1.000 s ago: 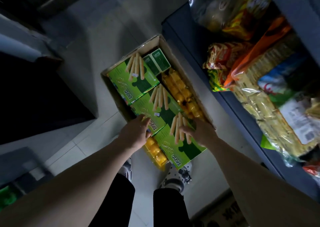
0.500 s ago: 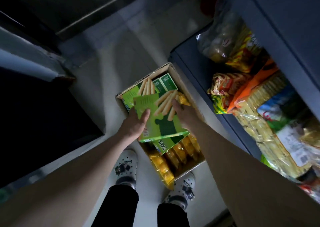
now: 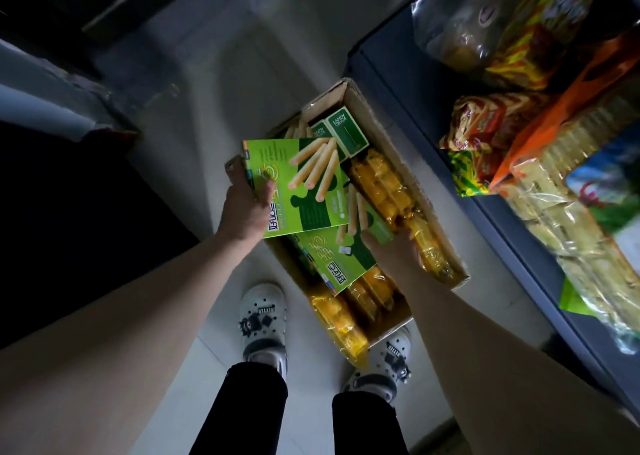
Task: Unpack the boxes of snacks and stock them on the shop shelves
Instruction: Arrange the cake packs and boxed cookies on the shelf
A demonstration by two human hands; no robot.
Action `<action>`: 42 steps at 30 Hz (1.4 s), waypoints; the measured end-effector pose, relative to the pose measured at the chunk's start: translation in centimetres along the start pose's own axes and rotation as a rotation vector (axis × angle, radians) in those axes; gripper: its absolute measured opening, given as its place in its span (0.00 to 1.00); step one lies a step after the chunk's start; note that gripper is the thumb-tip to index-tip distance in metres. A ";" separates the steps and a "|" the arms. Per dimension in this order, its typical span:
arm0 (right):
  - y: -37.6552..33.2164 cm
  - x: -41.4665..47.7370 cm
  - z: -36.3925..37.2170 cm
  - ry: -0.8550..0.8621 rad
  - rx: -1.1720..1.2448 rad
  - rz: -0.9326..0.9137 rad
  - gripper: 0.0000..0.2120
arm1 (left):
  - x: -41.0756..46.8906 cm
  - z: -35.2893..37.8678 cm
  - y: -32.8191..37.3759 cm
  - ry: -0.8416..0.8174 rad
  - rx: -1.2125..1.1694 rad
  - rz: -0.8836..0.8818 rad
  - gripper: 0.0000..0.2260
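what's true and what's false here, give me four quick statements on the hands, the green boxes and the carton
1. The left hand holds the upper green box above the carton. True.
2. The right hand rests on a crisp bag. False: it is at the edge of the lower green box in the carton.
3. The carton is raised off the ground. False: it stands on the floor, beside the shelf.
4. Yellow packs lie in the carton. True.
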State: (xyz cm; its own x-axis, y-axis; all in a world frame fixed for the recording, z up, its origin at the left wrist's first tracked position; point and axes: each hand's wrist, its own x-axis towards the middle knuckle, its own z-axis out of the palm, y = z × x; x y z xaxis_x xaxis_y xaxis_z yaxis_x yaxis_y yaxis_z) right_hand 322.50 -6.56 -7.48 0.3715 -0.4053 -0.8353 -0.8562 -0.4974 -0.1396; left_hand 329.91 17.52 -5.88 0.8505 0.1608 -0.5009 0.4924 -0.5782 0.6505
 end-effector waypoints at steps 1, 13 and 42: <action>0.0 0.4 0.0 0.009 0.055 0.027 0.45 | -0.1 0.0 0.1 0.001 0.005 -0.004 0.21; 2.0 -8.2 -9.4 0.050 0.308 0.085 0.28 | -6.7 -4.1 6.8 0.068 -0.002 0.028 0.26; -1.0 -57.9 -42.5 0.223 1.083 -0.631 0.32 | -30.1 -34.3 51.7 -0.198 0.364 0.816 0.22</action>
State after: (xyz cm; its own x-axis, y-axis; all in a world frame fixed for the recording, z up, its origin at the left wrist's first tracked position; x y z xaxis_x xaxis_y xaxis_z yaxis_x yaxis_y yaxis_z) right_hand 317.15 -15.23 63.62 0.7817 -0.4999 -0.3729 -0.3240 0.1855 -0.9277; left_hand 336.14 10.22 62.40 0.8450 -0.5294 -0.0752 -0.3652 -0.6741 0.6420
